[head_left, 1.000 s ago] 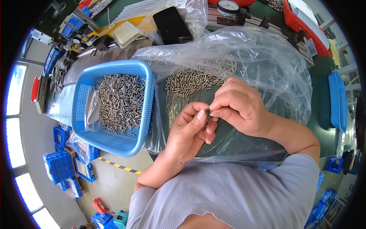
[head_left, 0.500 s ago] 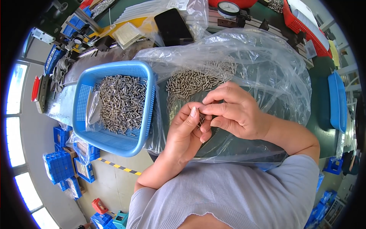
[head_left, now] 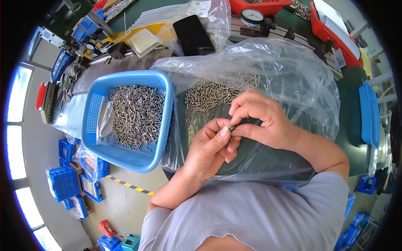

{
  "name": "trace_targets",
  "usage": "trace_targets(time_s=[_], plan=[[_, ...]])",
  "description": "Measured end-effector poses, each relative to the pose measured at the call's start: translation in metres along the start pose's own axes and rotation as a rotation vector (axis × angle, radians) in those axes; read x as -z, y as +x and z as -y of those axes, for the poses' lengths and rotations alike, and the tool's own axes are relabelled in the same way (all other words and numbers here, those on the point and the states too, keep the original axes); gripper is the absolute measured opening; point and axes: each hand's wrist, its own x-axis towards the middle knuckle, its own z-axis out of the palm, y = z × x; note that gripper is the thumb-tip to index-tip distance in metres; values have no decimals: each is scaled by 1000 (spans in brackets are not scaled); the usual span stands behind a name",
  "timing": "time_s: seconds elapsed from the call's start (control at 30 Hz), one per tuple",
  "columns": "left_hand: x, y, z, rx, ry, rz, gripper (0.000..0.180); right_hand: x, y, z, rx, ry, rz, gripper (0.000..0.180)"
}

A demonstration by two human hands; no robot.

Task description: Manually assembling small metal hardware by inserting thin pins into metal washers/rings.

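- Here's my left hand, fingers curled, thumb and forefinger pinched on a small metal piece!
- My right hand meets it, thumb and fingertip closed on that same piece, between the hands.
- Just beyond, a heap of metal pins spreads over clear plastic on the green counter.
- To the left, a blue basket brims with small metal parts!

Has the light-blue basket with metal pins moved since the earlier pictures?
No, the light-blue basket keeps its place against the dial gauge and the black phone; the slight shift of everything in view seems the camera's own.
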Motion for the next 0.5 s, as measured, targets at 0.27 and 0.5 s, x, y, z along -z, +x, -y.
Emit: trace_targets(time_s=[0.27, 0.5], plan=[[-1, 2, 1, -86, -60, -19, 20, 7, 4, -19, -15, -214, -66, 16], [-1, 0, 1, -68, -47, -4, 20, -1, 6, -27, 103, -594, -55, 15]])
